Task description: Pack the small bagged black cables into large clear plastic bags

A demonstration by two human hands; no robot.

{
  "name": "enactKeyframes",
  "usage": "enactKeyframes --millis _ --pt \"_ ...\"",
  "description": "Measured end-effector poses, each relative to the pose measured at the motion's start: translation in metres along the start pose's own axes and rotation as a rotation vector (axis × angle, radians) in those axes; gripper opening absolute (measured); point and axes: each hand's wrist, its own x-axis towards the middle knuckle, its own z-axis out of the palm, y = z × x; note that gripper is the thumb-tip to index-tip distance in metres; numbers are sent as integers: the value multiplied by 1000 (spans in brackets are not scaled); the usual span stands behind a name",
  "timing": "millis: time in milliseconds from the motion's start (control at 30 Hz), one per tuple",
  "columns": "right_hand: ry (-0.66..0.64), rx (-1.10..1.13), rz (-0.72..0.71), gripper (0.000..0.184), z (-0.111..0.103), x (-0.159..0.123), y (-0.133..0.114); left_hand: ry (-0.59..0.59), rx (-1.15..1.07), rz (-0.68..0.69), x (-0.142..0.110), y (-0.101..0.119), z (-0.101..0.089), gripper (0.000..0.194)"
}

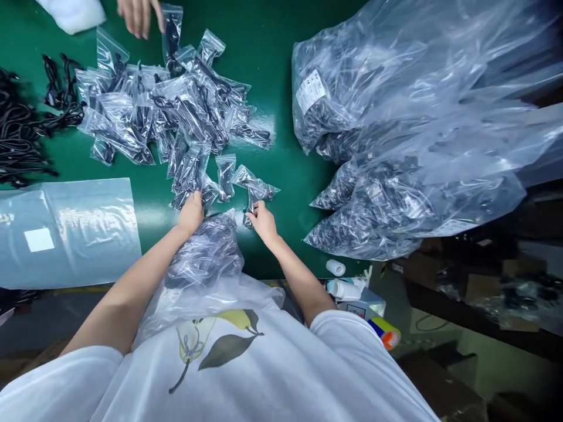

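A heap of small clear bags point(176, 111), each with a black cable inside, lies spread on the green table point(268, 47). My left hand point(192, 212) is closed on the near edge of that heap, gripping one or two small bags. My right hand point(262, 220) is closed on another small bag point(254, 191) at the heap's near right corner. Between my forearms a large clear bag point(206, 258) part-filled with packed cables sits at the table's near edge, against my body.
Another person's hand point(138, 14) reaches in at the top left. Big filled plastic bags point(396, 146) occupy the right side. Loose black cables point(21, 129) lie far left, flat empty bags point(65, 228) near left. Tape rolls and bottles point(352, 290) sit below the table's right edge.
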Motion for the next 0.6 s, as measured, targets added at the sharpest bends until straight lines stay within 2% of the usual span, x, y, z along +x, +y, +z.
enactKeyframes --millis 67,133,200,267,333,433,533,600 --pt "-5 -38 -60 34 -6 -4 7 -36 -17 -12 -3 -8 2 52" --pt "17 -134 -297 40 -9 -2 14 -85 3 40 -8 -16 1 48" --pt "-9 -217 -576 45 -8 4 19 -121 22 150 -12 -22 -2 38" --pt "-74 -282 -734 41 -2 8 22 -113 -1 237 -13 -24 -7 32" --pt "-127 -339 -746 39 4 5 25 -80 -90 258 -10 -21 -12 29" --pt "-167 -365 -613 27 7 -9 32 -92 -350 168 -1 -6 -18 29" --pt "-151 -355 -480 27 -6 -13 44 -177 -692 26 8 14 -23 44" --pt "-121 -358 -504 33 -23 1 51 -204 -851 -31 14 26 -25 53"
